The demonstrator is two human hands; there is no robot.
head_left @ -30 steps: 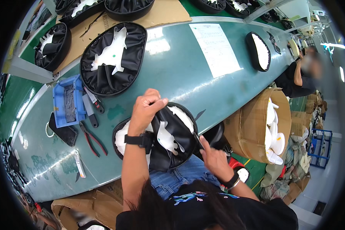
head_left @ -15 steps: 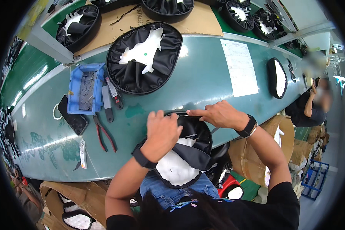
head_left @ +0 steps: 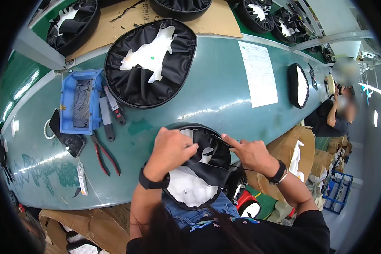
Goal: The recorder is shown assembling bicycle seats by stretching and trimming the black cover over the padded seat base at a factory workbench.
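Observation:
An oval cushion with a black leather-like cover point(head_left: 213, 172) and a white inner part point(head_left: 189, 188) leans between my lap and the table edge. My left hand point(head_left: 171, 149) is closed at the far left of its rim, fingers curled on the black cover. At the far right of the rim, my right hand point(head_left: 253, 155) pinches the cover's edge, index finger stretched along it. A loose black flap crosses the cushion's middle. My fingers hide parts of the rim.
Farther back lies a larger black-covered cushion point(head_left: 152, 91). To the left are a blue bin point(head_left: 67, 122) of dark strips, two knives point(head_left: 107, 120), red-handled pliers point(head_left: 101, 157) and a phone point(head_left: 70, 142). A paper sheet point(head_left: 258, 76) and another cushion point(head_left: 298, 86) lie right. A person point(head_left: 328, 118) sits beyond.
My right hand has shifted right and down along the rim, away from my left hand. My left hand has moved slightly down and left, and the cover between them looks more open.

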